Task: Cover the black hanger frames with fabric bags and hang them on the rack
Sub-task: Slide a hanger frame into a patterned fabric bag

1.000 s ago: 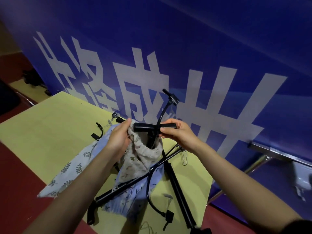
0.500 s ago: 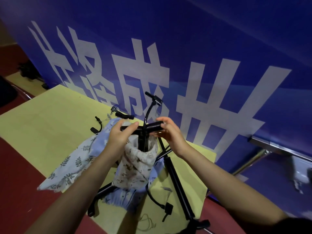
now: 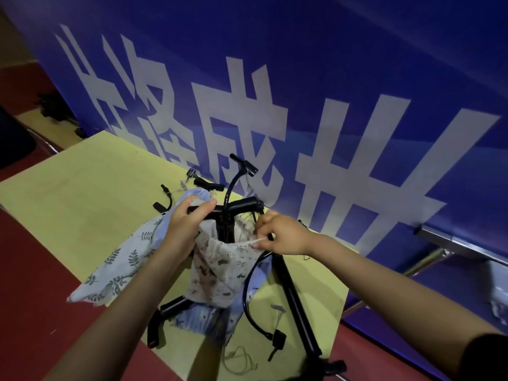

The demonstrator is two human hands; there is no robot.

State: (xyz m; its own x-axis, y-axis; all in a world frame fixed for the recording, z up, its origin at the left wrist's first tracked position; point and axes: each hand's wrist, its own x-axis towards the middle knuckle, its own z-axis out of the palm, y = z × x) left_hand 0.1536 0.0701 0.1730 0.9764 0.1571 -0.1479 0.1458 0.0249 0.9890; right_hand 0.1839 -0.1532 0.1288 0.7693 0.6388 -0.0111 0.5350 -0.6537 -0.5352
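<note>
From the head camera, your left hand [image 3: 182,229] curls around the crossbar of the black hanger frame [image 3: 228,210] and the bunched rim of the beige printed bag [image 3: 220,266], near the centre of the view. Your right hand [image 3: 277,235], at about 3 o'clock from the bag's mouth, pinches the rim and its drawstring, pulling the opening wide. The frame's stem stands inside the bag while the crossbar and curved hook [image 3: 242,166] rise clear at 12 o'clock, so I judge this cover is only partly on.

Beneath, toward 8 o'clock, the blue leaf-print bags [image 3: 121,268] lie loose on the yellow table [image 3: 82,188], and other black frame pieces [image 3: 294,301] lie uncovered at 5 o'clock. I cannot see anything hung, and no rack is clearly identifiable.

The blue banner [image 3: 357,78] stands close behind at 12 o'clock. The table's near edge sits just below the bags, leaving open tabletop mainly toward 10 o'clock.
</note>
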